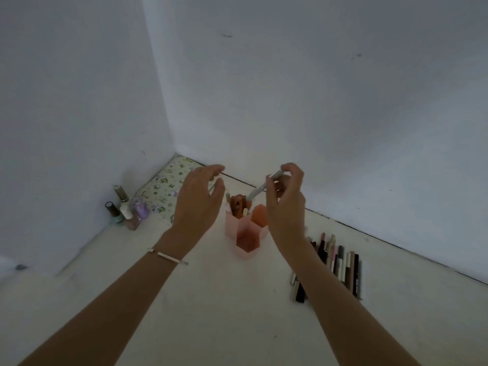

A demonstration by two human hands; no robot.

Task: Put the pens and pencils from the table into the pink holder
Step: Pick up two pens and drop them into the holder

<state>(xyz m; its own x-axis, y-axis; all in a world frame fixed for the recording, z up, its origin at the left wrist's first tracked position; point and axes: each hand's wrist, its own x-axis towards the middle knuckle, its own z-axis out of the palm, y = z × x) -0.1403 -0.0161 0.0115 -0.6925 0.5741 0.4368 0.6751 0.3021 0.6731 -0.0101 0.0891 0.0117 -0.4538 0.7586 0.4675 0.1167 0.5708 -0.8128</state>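
The pink holder [244, 237], made of hexagonal compartments, stands on the white table between my two hands. Its back left compartment holds a few items. My right hand [286, 202] pinches a grey pen [261, 188] tilted, its lower tip just above the holder's back compartments. My left hand [200, 200] hovers to the left of the holder with fingers spread and nothing in it. A row of several pens and pencils [335, 262] lies on the table to the right, partly hidden by my right forearm.
Several nail polish bottles [125, 210] stand in the left corner by the wall. A floral patterned pouch [165, 191] lies behind my left hand. White walls [317, 101] close off the back and left of the table [224, 313].
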